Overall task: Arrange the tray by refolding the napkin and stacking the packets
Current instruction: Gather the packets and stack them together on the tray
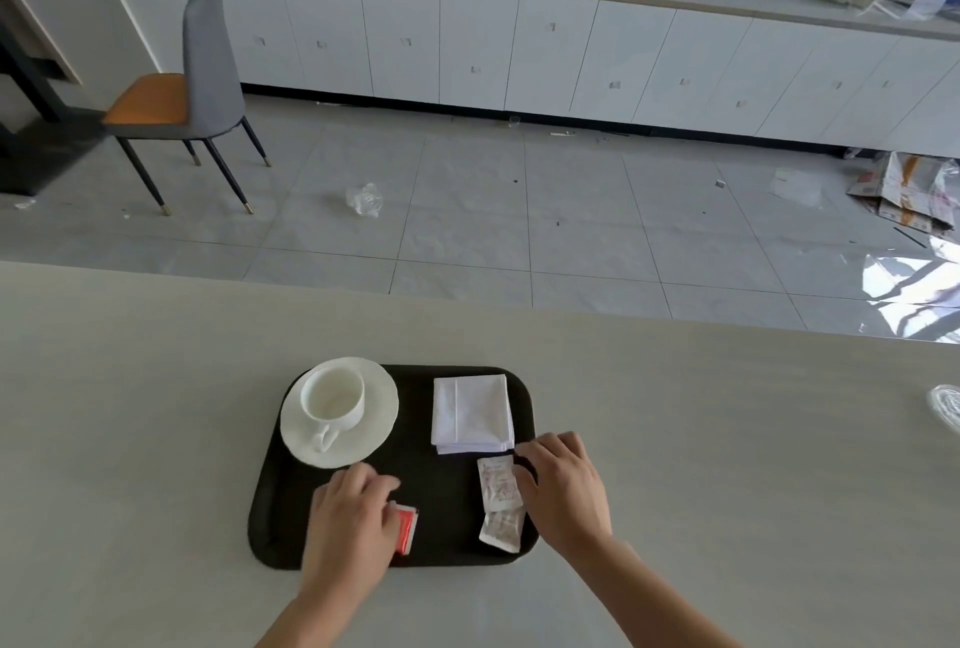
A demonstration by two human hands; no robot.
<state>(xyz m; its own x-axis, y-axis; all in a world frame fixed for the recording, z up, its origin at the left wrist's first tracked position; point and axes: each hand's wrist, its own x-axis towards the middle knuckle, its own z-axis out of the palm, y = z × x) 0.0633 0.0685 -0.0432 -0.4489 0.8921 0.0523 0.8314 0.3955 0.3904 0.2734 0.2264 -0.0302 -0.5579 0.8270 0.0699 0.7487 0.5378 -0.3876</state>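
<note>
A dark tray (pixel 447 486) lies on the pale table. A folded white napkin (pixel 471 413) sits at its back right. Below the napkin lie two white packets: one upright (pixel 496 483), a second (pixel 501 530) overlapped just beneath it. My right hand (pixel 563 483) rests on the upper white packet's right edge, fingers curled over it. A red packet (pixel 406 533) lies near the tray's front middle, and my left hand (pixel 353 517) covers its left side with fingers bent onto it. Whether either packet is lifted is unclear.
A white cup (pixel 332 400) stands on a white saucer (pixel 374 418) at the tray's back left. A clear plastic item (pixel 945 408) lies at the table's right edge. Beyond the table are a tiled floor, a chair (pixel 202 75) and white cabinets.
</note>
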